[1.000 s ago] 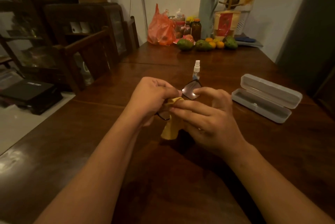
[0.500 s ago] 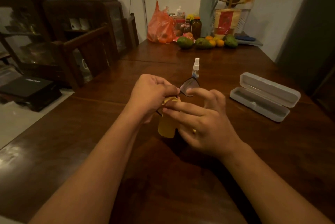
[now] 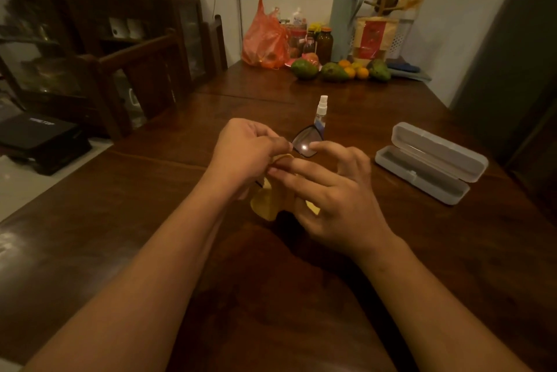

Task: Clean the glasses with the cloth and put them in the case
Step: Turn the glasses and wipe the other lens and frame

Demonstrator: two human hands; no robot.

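My left hand (image 3: 245, 150) pinches the glasses (image 3: 306, 145) over the bench (image 3: 150, 221), my right hand (image 3: 334, 190) pinches the cloth (image 3: 268, 205) against them, with the open case (image 3: 428, 160) well right.

Only one lens of the black-framed glasses (image 3: 306, 145) pokes out, the rest is buried behind the left hand (image 3: 244, 154) and right hand (image 3: 334, 193). The yellow cloth (image 3: 266, 205) is mostly covered too. Labels on the brown glass jars (image 3: 324, 44) are way too small to read.
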